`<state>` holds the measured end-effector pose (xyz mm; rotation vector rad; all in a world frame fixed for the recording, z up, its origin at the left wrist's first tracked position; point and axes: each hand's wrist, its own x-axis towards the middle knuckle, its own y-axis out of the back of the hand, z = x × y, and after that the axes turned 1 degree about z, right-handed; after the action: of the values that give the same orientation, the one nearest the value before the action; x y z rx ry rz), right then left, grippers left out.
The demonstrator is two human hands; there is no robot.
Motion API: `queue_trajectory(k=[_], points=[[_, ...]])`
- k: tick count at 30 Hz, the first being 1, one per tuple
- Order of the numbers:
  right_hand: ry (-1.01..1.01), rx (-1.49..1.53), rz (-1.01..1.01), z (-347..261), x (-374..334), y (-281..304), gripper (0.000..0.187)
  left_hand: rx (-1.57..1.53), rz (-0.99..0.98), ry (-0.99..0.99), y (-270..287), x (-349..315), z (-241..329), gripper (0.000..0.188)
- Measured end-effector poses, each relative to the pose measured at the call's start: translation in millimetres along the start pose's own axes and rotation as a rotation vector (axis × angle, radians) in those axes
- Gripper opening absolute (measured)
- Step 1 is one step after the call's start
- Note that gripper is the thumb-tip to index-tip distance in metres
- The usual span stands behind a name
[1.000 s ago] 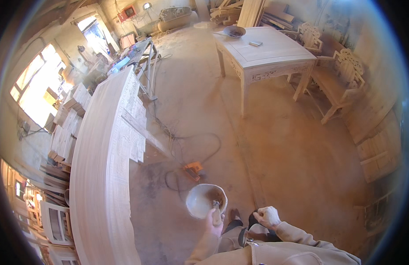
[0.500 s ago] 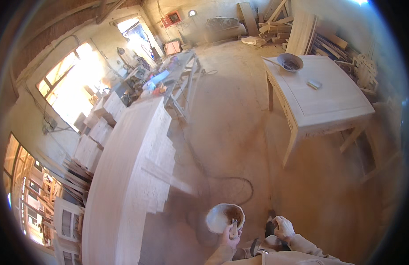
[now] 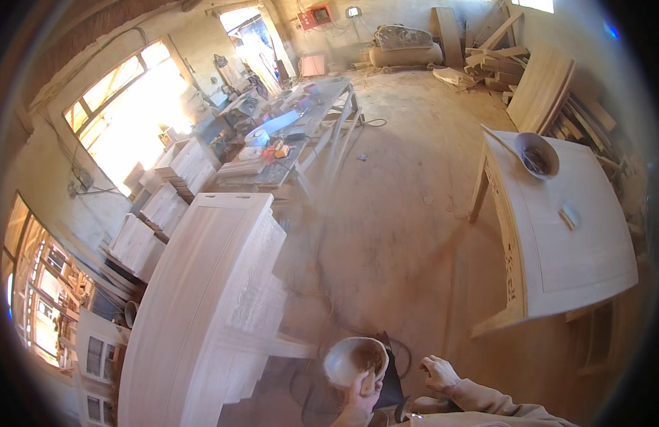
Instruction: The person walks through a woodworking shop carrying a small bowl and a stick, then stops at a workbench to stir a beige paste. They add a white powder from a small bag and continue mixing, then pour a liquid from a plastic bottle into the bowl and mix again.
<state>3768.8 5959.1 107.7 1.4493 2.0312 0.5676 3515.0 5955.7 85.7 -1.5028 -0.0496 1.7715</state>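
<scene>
A pale, round bowl (image 3: 338, 361) with brownish residue inside is held low in front of me. My left hand (image 3: 359, 396) is closed on its near rim, and the same hand pins a wooden-handled tool (image 3: 369, 383) against the bowl. The tool's working end lies inside the bowl and its kind cannot be made out. To the right, apart from the bowl, my right hand (image 3: 439, 374) hangs with its fingers curled in and nothing visible in them. A dark shoe (image 3: 390, 381) shows between the hands.
A long pale wooden table (image 3: 194, 306) runs along my left. At right stands another wooden table (image 3: 578, 242) bearing a bowl (image 3: 536, 155) with a stick and a small block (image 3: 569, 217). Ahead is a cluttered workbench (image 3: 322, 107); a cable (image 3: 329, 306) crosses the dusty floor.
My view has advanced and swung, so the right table appears nearer and farther right. The bowl stays in my left hand; my right hand has shifted slightly left in view.
</scene>
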Motion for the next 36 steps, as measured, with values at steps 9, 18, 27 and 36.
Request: queue_trajectory(k=[9,18,27,36], points=[[-0.117,-0.079,0.041,-19.7,227.4,63.9,0.033,-0.006,-0.18,0.088,-191.6,139.8,130.5,0.029],[-0.337,-0.011,0.044,-12.0,404.3,137.3,0.049,-0.022,-0.12,0.123,-337.7,254.3,209.5,0.033],[-0.172,0.001,-0.013,33.6,647.3,247.7,0.021,-0.129,-0.098,0.013,-483.1,389.9,270.0,0.033],[-0.225,-0.219,-0.182,47.7,818.1,316.2,0.019,0.598,-0.1,-0.727,-607.6,466.6,321.0,0.033]])
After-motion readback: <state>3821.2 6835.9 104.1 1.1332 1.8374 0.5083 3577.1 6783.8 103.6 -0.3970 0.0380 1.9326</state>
